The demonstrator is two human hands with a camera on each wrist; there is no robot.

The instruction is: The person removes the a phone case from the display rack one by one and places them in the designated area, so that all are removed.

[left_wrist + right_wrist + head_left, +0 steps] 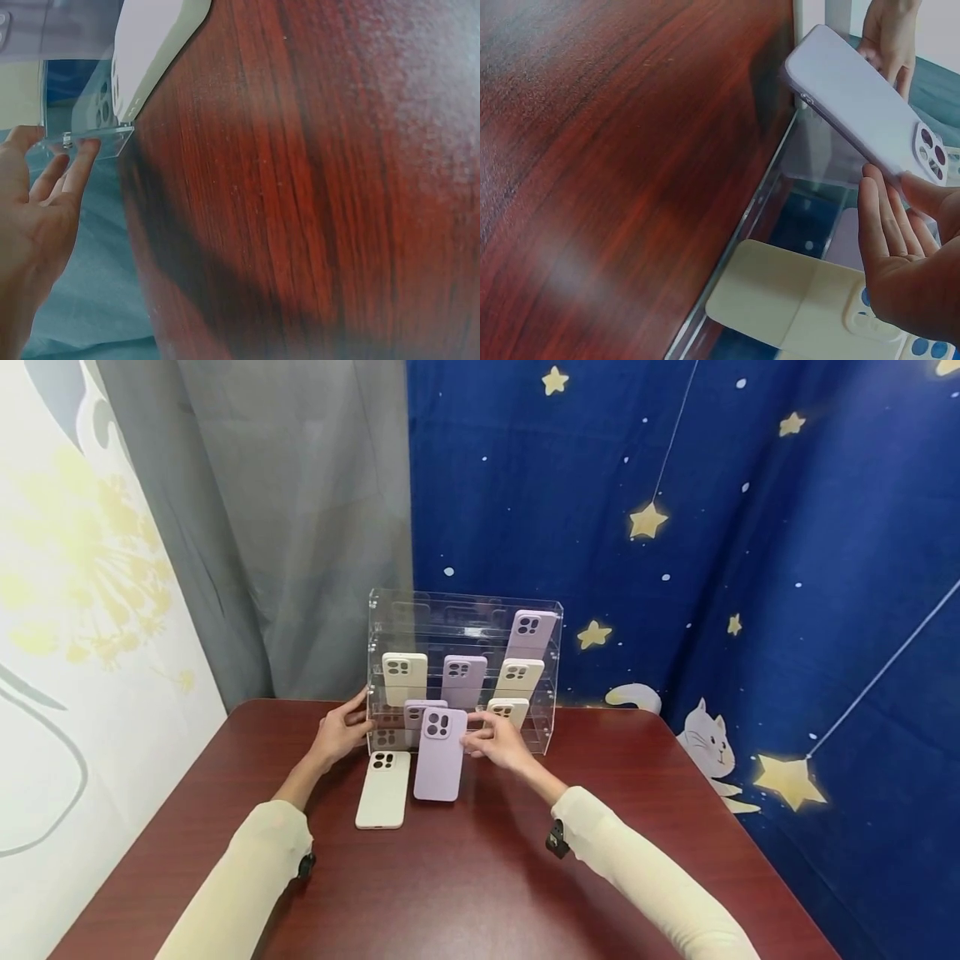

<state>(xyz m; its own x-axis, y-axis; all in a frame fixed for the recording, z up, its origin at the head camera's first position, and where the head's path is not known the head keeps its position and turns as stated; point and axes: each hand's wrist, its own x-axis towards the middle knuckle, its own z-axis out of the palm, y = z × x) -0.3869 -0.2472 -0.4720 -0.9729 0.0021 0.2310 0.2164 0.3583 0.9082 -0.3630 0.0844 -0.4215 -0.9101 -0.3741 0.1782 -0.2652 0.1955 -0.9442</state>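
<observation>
Lilac phone case (438, 764) leans in the right hand's pinching grip (501, 746) while the left hand's unclenched grip (340, 732) touches the clear stand (474, 632) at its side.

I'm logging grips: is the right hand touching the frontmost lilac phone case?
Touching. The right wrist view shows it plainly: the right hand pinches the frontmost lilac phone case at its long edge, between thumb and fingers.
</observation>
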